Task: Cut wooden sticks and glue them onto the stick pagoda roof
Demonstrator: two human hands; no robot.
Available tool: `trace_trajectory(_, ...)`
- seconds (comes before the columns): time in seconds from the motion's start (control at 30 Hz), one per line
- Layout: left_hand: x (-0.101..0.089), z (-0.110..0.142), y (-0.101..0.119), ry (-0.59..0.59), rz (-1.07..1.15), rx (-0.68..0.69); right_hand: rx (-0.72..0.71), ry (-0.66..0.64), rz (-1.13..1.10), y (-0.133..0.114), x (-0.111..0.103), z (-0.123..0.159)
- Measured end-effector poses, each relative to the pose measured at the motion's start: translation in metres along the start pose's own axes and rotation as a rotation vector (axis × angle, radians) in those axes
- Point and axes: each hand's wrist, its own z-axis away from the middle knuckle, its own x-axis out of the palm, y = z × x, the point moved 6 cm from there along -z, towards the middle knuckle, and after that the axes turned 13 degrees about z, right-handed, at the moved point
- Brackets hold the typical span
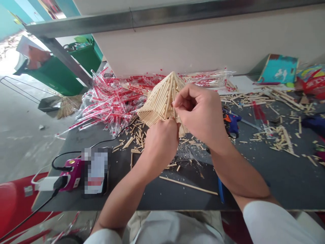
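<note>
A small roof-shaped model [162, 93] made of pale wooden sticks laid side by side stands in the middle of the table, rising to a peak. At its lower front edge my left hand [162, 139] is closed on the model, the fingertips hidden behind the knuckles. My right hand [203, 113] is raised by the model's right slope, thumb and forefinger pinched close to the sticks; what lies between them is too small to make out. Just right of that hand is a blue glue gun [232, 123] with an orange part. Cut stick pieces [139, 137] lie scattered around the model.
Red-and-clear plastic wrappers [109, 101] pile up behind and left. A phone [95, 173] and a pink power adapter [72, 174] with cables sit front left. One long stick [188, 185] lies near the front edge. More sticks [281, 137] litter the right side. Green bins [54, 76] stand beyond.
</note>
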Motion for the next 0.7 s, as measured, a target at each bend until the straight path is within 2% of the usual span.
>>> trace_trajectory(0.2, 0.001, 0.002, 0.000, 0.006, 0.004, -0.016, 0.043, 0.003, -0.005, 0.004, 0.001, -0.001)
trace_trajectory(0.47, 0.004, 0.004, 0.000, 0.049, 0.022, -0.055, 0.031, -0.008, -0.035, 0.006, 0.002, -0.003)
trace_trajectory(0.6, 0.011, 0.003, 0.002, 0.108, 0.097, -0.053, -0.004, -0.048, 0.017, 0.002, -0.002, -0.002)
trace_trajectory(0.7, 0.019, 0.004, 0.002, 0.185, 0.129, -0.066, -0.038, -0.064, 0.118, 0.001, -0.013, 0.001)
